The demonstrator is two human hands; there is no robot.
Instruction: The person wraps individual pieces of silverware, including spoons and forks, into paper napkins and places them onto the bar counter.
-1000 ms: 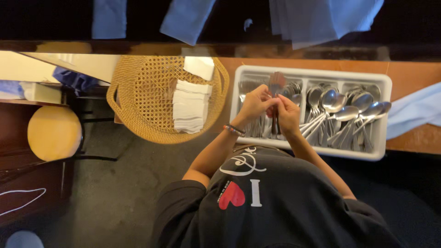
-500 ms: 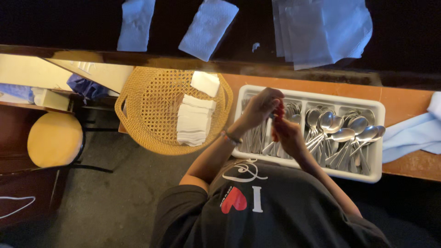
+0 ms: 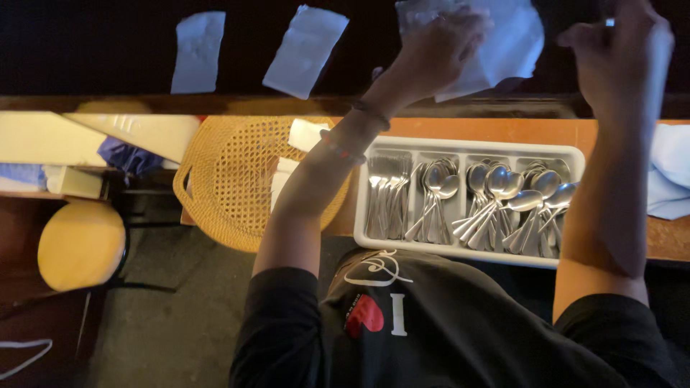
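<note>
The person wears a black short-sleeved T-shirt with a red heart, a white block mark beside it and a thin white looping line drawing above. Both forearms are bare; a dark band and a thin beaded bracelet circle the left wrist

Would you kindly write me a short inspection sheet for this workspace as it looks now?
Surface: wooden counter, dim light.
Job's things: pale napkin under both raised hands; white cutlery tray holds forks and spoons.
Clutter: woven basket with folded napkins; two more napkins laid out at the far side.
Hands: left hand on the napkin; right hand at its edge, grip unclear.
Cables: nothing seen.
Surroundings: round yellow stool, dark floor.
</note>
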